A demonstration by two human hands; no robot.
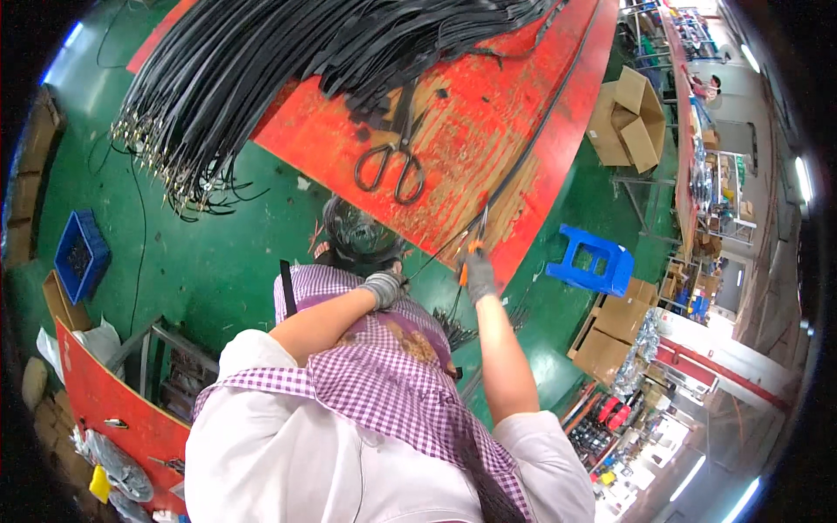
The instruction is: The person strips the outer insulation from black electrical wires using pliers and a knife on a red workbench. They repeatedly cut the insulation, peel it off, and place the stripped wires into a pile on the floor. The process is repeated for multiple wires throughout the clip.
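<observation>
My left hand (384, 288), in a grey knit glove, is closed at my lap around the thin end of a black cable (520, 162). From there the cable slants up past the table's near edge and along its right side. My right hand (480, 277), gloved too, grips an orange-handled hand tool (465, 268) like pliers or snips. Its narrow metal jaws point up beside the cable at the table corner; whether they touch it I cannot tell. Large black scissors (390, 170) lie with handles toward me on the worn red table (475, 113).
A thick bundle of black cables (253, 65) hangs off the table's left side. A blue plastic stool (591, 261) stands at right, near open cardboard boxes (628, 120). At left are a blue crate (82, 255) and a red board (109, 401). Coiled black cable (357, 231) lies below the table edge.
</observation>
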